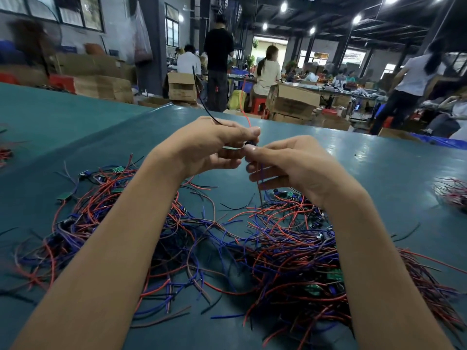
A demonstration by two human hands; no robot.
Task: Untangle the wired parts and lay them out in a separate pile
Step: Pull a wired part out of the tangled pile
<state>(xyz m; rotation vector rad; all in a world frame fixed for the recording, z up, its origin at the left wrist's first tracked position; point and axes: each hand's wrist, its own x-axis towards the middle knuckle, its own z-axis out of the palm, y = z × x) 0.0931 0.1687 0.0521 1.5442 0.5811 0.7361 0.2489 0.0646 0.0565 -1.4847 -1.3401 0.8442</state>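
Both hands are raised above the teal table (379, 168), holding one wired part (250, 144) between them. My left hand (214, 145) grips the small dark part, with its black wire (202, 99) and red wire (243, 102) sticking up behind the fingers. My right hand (285, 162) pinches the same part from the right, and a thin wire (260, 183) hangs down from it. Below the forearms lies a big tangle of red, blue and black wires (265, 248) with small green circuit boards. A looser spread of wired parts (93, 198) lies to the left.
Small wire heaps lie at the table's far right edge (452, 195) and far left edge (5, 155). Beyond the table stand cardboard boxes (293, 102), red stools and several people working at other benches.
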